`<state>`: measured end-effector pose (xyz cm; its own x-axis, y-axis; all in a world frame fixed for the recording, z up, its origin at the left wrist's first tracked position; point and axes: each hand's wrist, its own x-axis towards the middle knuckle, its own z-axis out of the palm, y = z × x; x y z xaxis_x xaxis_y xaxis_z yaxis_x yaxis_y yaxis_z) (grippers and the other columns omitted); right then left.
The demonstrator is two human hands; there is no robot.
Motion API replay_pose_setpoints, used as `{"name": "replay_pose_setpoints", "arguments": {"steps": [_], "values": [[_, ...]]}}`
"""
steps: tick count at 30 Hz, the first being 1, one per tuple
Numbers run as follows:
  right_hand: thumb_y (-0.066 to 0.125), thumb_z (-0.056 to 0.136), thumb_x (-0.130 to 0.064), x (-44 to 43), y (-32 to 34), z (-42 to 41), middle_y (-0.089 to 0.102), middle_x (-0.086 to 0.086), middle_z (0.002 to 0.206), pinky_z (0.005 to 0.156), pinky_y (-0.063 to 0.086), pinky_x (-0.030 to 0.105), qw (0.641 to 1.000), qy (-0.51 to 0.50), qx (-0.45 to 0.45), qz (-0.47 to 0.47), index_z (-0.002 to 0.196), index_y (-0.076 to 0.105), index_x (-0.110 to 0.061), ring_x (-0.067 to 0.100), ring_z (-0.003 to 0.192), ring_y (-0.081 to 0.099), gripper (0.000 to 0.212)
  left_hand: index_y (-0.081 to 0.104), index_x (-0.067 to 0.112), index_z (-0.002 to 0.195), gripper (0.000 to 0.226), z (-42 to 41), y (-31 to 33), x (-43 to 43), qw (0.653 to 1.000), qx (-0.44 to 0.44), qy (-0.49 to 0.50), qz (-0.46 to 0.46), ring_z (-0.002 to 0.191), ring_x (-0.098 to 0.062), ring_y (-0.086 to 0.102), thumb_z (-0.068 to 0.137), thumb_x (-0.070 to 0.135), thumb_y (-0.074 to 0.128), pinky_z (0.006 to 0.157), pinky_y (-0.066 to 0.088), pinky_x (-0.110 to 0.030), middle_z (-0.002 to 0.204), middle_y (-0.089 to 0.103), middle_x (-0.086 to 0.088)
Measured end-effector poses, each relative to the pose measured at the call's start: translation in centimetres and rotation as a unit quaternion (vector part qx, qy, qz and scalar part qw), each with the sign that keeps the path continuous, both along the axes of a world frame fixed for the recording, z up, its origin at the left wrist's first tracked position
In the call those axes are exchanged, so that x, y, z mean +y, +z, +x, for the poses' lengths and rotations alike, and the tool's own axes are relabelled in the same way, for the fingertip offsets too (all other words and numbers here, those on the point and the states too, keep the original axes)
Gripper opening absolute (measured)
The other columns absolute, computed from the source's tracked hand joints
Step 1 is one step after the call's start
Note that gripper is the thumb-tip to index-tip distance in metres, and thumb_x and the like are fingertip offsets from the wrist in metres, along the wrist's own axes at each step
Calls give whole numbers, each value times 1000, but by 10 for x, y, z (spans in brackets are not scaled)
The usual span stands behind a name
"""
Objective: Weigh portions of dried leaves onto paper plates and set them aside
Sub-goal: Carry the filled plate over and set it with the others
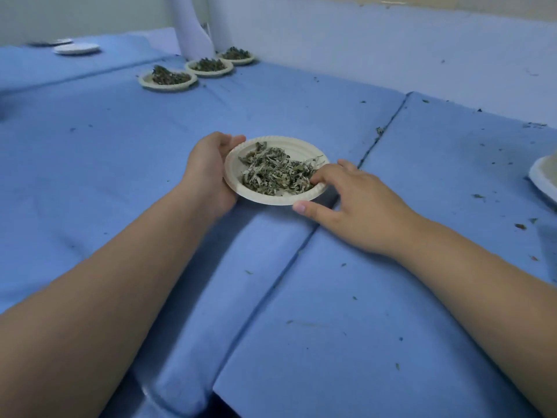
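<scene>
Left grip [208, 173] grasps the plate [301, 145] by its left rim, in the middle of the frame: the thumb lies over the upper-left edge and the fingers curl out of sight underneath. Right grip [358, 203] grasps the same plate at its right rim. The forefinger reaches over the edge and touches the leaves [275, 170], the thumb presses against the lower rim, and the other fingers are partly hidden behind the hand. Both bare forearms run in from the bottom corners of the frame.

The leaves lie in a loose grey-green heap that covers most of the plate's well. The plate sits above the seam [380, 137] where two blue-covered parts of the desk [391, 267] meet; I cannot tell whether it rests on the cover or is raised a little above it.

At upper middle left, a row of filled plates [209, 74], three of them, runs slantwise toward the wall, each with a dark heap of leaves. At the far upper left lie two bare plates [77, 49]. A white upright object [193, 28] stands behind the row. Another plate's edge [542, 179] shows at the right border. Leaf crumbs [520, 226] are scattered over the blue cover, thickest at the right.
</scene>
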<state>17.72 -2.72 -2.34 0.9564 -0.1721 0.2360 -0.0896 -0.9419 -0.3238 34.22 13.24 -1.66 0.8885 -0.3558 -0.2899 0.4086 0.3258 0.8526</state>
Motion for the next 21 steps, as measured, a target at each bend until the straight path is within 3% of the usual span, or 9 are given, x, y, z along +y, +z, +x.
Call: {"name": "replay_pose_setpoints", "arguments": {"steps": [2,5,7,9,12,16,21], "values": [[45,81,-79,11,-3,25,57,-9,120,93,37,31,1000,25,5,12,122,54,-32,16,120,44,62,63,4,126,36,13,0,19,1000,1,30,2,119,-36,66,102,24,45,98,54,-52,130,66,-20],[51,84,-77,32,-10,64,51,-14,108,85,41,33,998,63,2,18,120,54,-31,13,98,47,58,66,8,113,25,33,1,48,997,-6,75,0,95,-32,71,98,20,50,89,59,-52,104,68,-14],[53,83,-76,45,-15,90,51,-13,108,82,38,32,997,74,2,24,119,54,-33,11,94,44,57,65,11,106,18,48,4,65,995,-11,95,15,79,-30,73,95,18,54,80,61,-53,85,71,-11],[52,83,-78,57,-20,116,51,-11,107,81,38,33,996,85,5,31,118,53,-34,11,94,43,56,66,11,104,16,63,4,80,992,-22,116,41,78,-32,77,94,18,56,77,62,-55,74,73,-10],[51,82,-79,73,-25,156,54,-12,106,78,38,34,995,98,7,31,115,54,-34,13,94,45,56,67,13,97,14,89,2,103,978,-68,152,122,87,-31,73,89,21,58,92,56,-60,83,69,-10],[54,83,-78,83,-29,207,54,-11,101,74,36,32,995,91,-9,26,116,56,-30,15,90,46,59,55,25,79,10,133,-4,131,949,-155,141,236,98,-23,64,78,32,48,103,49,-55,103,64,-1],[51,85,-77,96,-32,272,58,-5,106,73,35,33,997,79,-16,17,118,56,-27,16,90,45,60,55,20,73,7,167,-15,153,946,-164,165,227,79,-21,60,75,23,49,87,60,-49,83,56,-9]]}}
